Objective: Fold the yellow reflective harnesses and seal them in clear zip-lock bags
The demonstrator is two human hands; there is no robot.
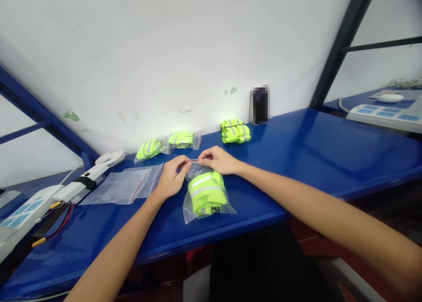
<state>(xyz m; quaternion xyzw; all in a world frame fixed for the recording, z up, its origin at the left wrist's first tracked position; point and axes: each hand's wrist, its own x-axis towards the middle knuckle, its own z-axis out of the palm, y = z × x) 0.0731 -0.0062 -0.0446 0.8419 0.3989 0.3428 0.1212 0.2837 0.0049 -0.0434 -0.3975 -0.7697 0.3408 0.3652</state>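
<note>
A clear zip bag (190, 207) lies near the front edge of the blue table, with a folded neon yellow-green cloth (207, 192) with grey stripes inside it. At the left end of the bag's top edge, my left hand (173, 174) pinches the strip between thumb and index finger. My right hand (219, 160) pinches the same edge a little further right, its fingers bent over the bag's opening. Whether the seal is fully closed cannot be made out.
Two bagged neon bundles (150, 148) (181, 139) and an unbagged one (235, 131) stand by the wall. Flat clear bags (121, 185), a white fan (110, 157), a power strip (24, 214) and wires (62, 225) lie left. A dark blurred object (260, 106) leans at the back.
</note>
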